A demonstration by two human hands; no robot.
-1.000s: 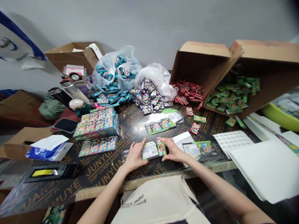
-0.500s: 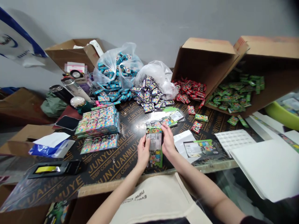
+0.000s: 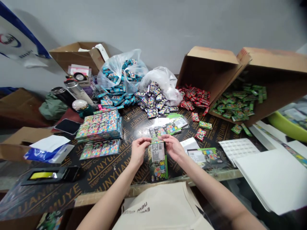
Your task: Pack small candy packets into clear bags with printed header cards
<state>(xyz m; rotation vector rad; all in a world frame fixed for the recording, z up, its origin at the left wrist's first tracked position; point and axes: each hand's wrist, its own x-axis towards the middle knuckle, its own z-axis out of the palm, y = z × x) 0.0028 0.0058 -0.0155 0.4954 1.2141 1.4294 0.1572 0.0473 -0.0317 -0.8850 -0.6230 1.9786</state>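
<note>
Both my hands hold one long green printed card pack [image 3: 158,161] upright over the dark table [image 3: 105,174], near its front edge. My left hand [image 3: 138,151] pinches the pack's top left corner. My right hand [image 3: 173,147] pinches the top right corner. The pack shows a white barcode label near its top and cartoon print below. More such packs [image 3: 168,126] lie flat just behind my hands, and another one [image 3: 205,156] lies to the right.
Stacked colourful packs [image 3: 100,126] sit at the left. Bags of blue sachets [image 3: 120,80] and purple sachets [image 3: 154,99] stand behind. Tipped cardboard boxes spill red sachets [image 3: 195,97] and green sachets [image 3: 237,102]. White sheets [image 3: 271,175] lie at the right, a tape dispenser [image 3: 48,175] at the left.
The pack lay sideways on the table under both hands a second ago. I turned it upright and lifted it, and my fingers have moved up to its top corners.
</note>
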